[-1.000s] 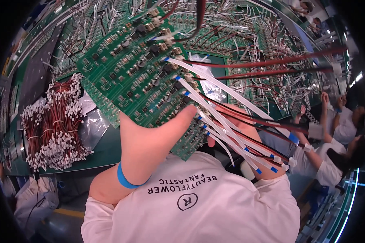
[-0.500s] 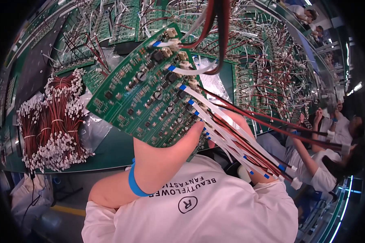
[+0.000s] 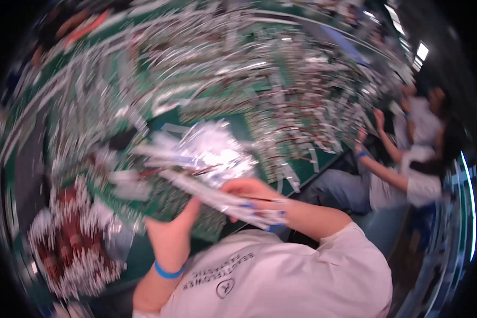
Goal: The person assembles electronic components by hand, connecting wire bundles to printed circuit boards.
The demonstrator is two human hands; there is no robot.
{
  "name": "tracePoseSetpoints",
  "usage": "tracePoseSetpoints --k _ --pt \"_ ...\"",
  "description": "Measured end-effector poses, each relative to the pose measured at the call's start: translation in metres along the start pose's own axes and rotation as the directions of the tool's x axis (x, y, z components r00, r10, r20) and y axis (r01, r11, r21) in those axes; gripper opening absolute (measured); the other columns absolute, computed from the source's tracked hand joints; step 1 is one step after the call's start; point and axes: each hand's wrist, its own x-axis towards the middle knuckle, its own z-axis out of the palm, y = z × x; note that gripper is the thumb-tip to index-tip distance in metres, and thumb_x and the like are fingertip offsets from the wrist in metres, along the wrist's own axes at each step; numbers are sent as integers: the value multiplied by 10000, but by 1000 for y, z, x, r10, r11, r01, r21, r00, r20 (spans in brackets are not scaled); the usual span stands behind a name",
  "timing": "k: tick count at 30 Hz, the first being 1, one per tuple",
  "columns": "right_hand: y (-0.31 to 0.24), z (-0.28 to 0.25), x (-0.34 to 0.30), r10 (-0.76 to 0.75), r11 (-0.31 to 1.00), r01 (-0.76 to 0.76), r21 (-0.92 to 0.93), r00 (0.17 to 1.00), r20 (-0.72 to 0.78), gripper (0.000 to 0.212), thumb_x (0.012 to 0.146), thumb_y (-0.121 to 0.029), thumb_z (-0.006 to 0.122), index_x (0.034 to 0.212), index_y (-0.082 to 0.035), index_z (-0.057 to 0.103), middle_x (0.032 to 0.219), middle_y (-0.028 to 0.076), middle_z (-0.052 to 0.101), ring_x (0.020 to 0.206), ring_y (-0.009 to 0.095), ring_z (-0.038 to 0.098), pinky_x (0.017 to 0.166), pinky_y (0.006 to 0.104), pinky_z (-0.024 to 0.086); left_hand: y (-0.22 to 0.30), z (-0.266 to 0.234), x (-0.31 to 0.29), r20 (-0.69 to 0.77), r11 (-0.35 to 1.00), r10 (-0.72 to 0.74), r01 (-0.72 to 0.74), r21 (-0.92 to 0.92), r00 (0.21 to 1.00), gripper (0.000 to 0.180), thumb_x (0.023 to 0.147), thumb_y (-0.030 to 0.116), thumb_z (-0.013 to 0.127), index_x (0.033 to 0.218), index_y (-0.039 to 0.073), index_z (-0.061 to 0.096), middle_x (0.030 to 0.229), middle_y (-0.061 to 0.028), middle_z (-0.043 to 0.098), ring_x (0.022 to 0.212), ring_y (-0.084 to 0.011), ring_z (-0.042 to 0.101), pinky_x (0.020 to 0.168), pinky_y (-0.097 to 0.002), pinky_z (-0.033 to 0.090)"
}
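Observation:
The whole view is smeared by motion. A green circuit board [image 3: 167,204] lies in my left hand [image 3: 169,236], whose thumb presses on the board near its front edge; a blue band circles that wrist. White flat ribbon cables [image 3: 217,199] with blue ends, mixed with some dark wires, run across the board and out past its right side. Around these cables curl the fingers of my right hand [image 3: 249,190], partly hidden behind them.
Bundles of red-brown wires with white connectors [image 3: 74,233] lie at the left front. A shiny clear plastic bag [image 3: 217,153] rests beyond my hands. Rows of wired circuit boards [image 3: 302,90] cover the table behind. A co-worker [image 3: 413,169] sits at the right.
The board has dropped lower and tilted flatter, and my left hand has moved down and left. My right hand, mostly hidden before, now shows at the cables. The head view has swung.

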Motion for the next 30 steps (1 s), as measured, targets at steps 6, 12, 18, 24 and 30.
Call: tracePoseSetpoints --k 6,12,18,24,30 --pt "8 6 20 -53 997 59 -53 993 108 161 857 -100 482 972 -2 539 755 39 560 537 102 567 491 224 481 -16 -17 10 -4 989 -40 39 -144 999 423 774 -12 529 1187 -17 437 1111 -118 533 973 -212 540 848 -326 449" --pt "-8 6 3 -71 997 71 2 991 118 238 919 -150 415 1100 -15 489 829 39 547 525 99 549 503 221 481 -19 -12 18 128 970 -147 168 -173 981 467 838 67 477 1289 14 370 1201 -102 493 1034 -188 510 902 -319 409" --pt "-18 2 7 -154 984 162 -76 982 106 232 943 -202 368 1024 -25 494 766 15 498 513 91 539 477 215 474 -20 -1 23 136 964 -142 168 -208 980 459 863 136 475 1297 35 368 1218 -97 481 1045 -190 502 915 -328 399" --pt "-11 -2 11 -225 971 231 -56 970 97 247 945 -212 365 1050 -25 488 780 6 498 505 72 513 461 200 463 -48 -44 43 102 918 -202 225 -326 974 392 864 223 510 1169 -17 458 1161 -127 519 1031 -226 513 914 -355 408" --pt "-10 0 10 -263 964 266 -17 959 102 252 945 -207 362 1055 -21 492 772 3 491 481 72 504 436 193 446 -37 -23 33 89 920 -234 250 -300 968 337 864 234 516 1103 -3 502 1092 -123 551 996 -222 529 892 -354 424"
